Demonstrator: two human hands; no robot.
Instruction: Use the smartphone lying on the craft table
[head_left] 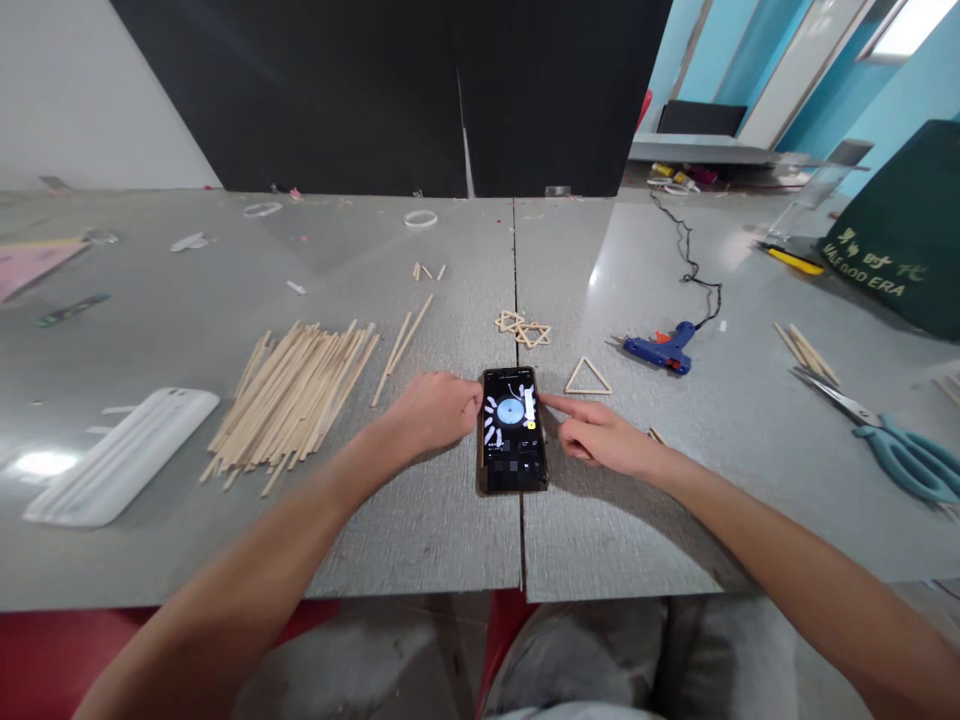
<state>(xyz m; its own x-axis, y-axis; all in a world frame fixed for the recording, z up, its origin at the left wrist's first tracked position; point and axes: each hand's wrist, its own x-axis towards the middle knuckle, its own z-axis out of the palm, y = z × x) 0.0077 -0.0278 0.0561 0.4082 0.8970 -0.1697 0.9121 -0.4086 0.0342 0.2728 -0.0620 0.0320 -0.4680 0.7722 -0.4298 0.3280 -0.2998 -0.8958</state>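
Phone (512, 430) flat on worktop (420, 540) seam. Left hand (433, 412) loosely curled against its edge, holding nothing; right hand (600, 438) empty, forefinger extended beside screen. Risk: nudging phone into triangle (587, 378), stars (523, 329) beyond.

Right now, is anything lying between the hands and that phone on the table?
Nothing visible does. The phone lies flat on the table. The left hand rests against its left edge, and the right hand points its forefinger at the right edge. The stick triangle lies beyond, off to the side.
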